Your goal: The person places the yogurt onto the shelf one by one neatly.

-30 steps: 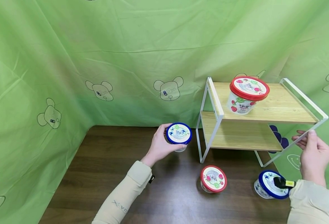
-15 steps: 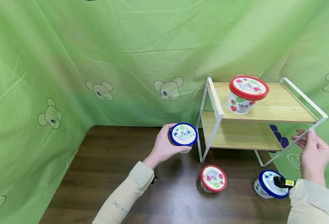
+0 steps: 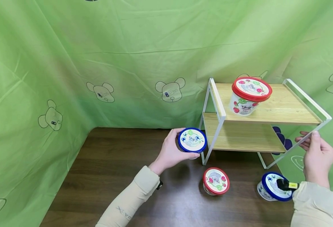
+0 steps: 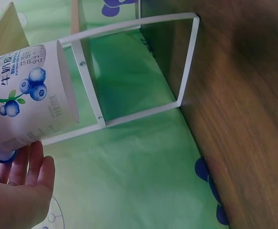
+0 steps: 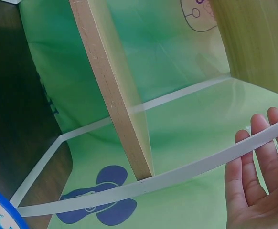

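Note:
In the head view my left hand (image 3: 172, 152) grips a paper tub with a blue lid (image 3: 192, 140), thumb in front and fingers behind. Blueberries are printed on the tub's white side (image 4: 29, 95) in the left wrist view. It is held up beside the left legs of a two-tier shelf rack (image 3: 265, 107). My right hand (image 3: 319, 154) is at the rack's right white frame, with the thumb on the near side and fingers (image 5: 268, 167) behind the bar. A larger red-lidded tub (image 3: 250, 96) stands on the top tier.
On the dark wooden table (image 3: 112, 176), a small red-lidded tub (image 3: 216, 181) stands in front of the rack. Another blue-lidded tub (image 3: 268, 189) is near my right sleeve, partly covered by the black wrist device. Green cloth (image 3: 132, 63) with bear drawings hangs behind.
My left hand has carried the blue-lidded tub rightward, closer to the rack, and slightly toward me. My right hand and the other tubs have stayed in place.

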Available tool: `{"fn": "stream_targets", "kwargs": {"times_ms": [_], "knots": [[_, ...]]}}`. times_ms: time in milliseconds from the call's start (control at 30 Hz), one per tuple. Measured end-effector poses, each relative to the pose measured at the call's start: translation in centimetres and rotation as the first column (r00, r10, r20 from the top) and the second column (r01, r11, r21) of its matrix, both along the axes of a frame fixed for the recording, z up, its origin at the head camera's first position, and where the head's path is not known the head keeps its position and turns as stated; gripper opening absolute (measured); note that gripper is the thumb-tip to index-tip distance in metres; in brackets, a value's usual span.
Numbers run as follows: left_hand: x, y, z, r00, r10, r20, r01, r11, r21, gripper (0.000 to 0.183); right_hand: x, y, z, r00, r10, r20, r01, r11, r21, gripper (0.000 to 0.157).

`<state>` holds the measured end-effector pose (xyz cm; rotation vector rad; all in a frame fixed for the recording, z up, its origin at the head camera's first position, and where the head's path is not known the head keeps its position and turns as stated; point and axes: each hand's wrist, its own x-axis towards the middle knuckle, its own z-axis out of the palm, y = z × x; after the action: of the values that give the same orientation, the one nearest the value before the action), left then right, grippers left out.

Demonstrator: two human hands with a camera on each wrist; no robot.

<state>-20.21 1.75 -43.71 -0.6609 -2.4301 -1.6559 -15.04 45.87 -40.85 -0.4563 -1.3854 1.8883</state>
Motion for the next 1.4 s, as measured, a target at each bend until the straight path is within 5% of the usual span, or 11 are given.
{"fn": "stream_targets", "kwargs": {"times_ms": [1400], "knots": [[3.7,6.5,0.5,0.989,-0.128,0.070,0.126,0.992,0.031,0.095,-0.3,0.3,-0.3,1.000,0.003,-0.027,-0.004,1.000,-0.020,0.030]]}}
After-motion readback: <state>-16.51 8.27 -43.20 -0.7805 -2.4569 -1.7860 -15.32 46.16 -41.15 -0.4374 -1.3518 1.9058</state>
